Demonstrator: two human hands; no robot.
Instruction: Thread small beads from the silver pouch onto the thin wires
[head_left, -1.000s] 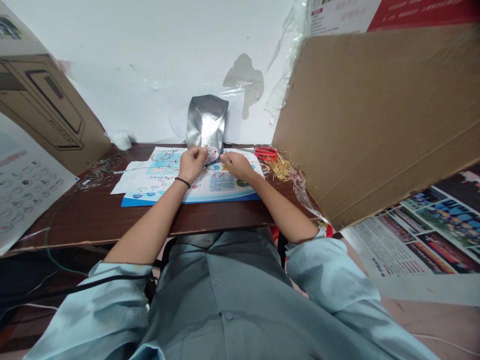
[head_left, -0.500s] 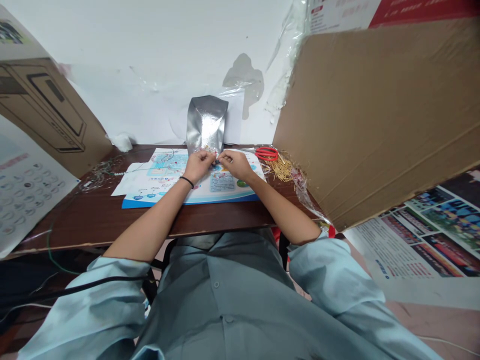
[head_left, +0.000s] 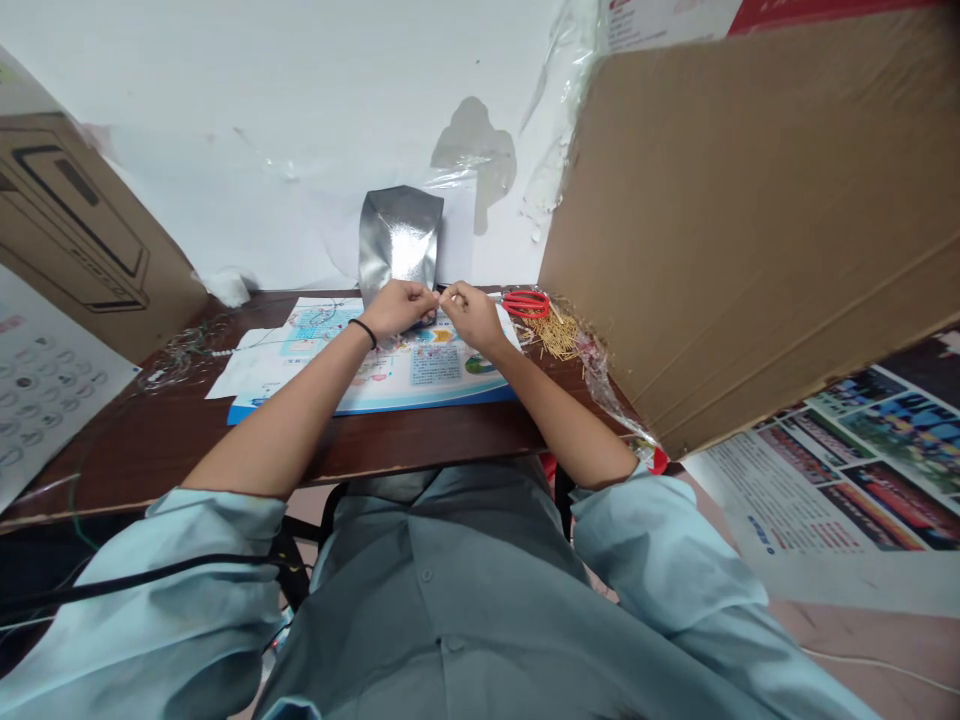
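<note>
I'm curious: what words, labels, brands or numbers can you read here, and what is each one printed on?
No words or numbers can be read for certain.
Leaflet on the table: small print, too small to read.
Poster at lower right: columns of print, too small to read.
Red and white sheet at top: cut off and blurred.
Chart at left: heading too blurred to read.
Silver foil pouch: no writing visible.

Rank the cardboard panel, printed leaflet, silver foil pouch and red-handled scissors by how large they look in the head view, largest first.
1. Cardboard panel, though it is nearer the camera, so its true size is unsure
2. Printed leaflet
3. Silver foil pouch
4. Red-handled scissors
</note>
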